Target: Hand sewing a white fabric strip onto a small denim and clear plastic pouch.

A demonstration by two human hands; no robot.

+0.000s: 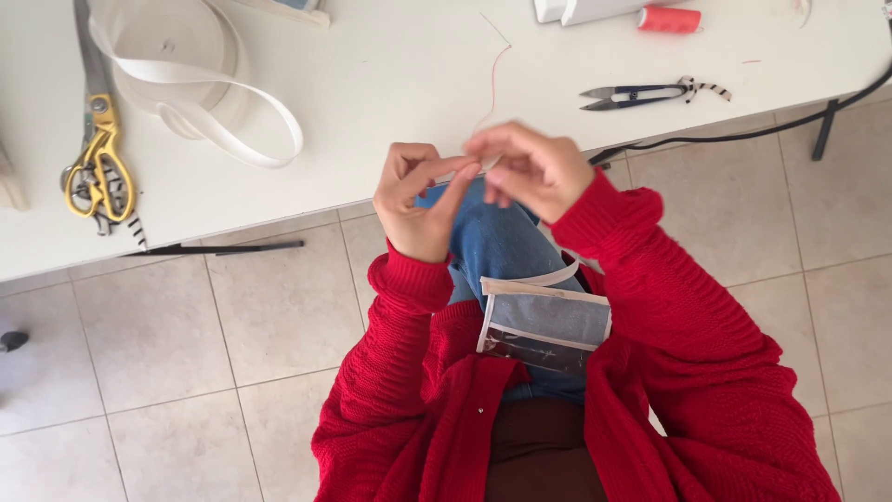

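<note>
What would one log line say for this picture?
left hand: pinching thread | right hand: pinching thread | lap: grey pouch | table: scissors, snips, tape roll, spool

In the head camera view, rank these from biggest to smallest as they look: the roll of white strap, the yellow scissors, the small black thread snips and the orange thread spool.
1. Roll of white strap
2. Yellow scissors
3. Thread snips
4. Orange thread spool

All four lie on the white table at a similar distance, so the order looks reliable.
</note>
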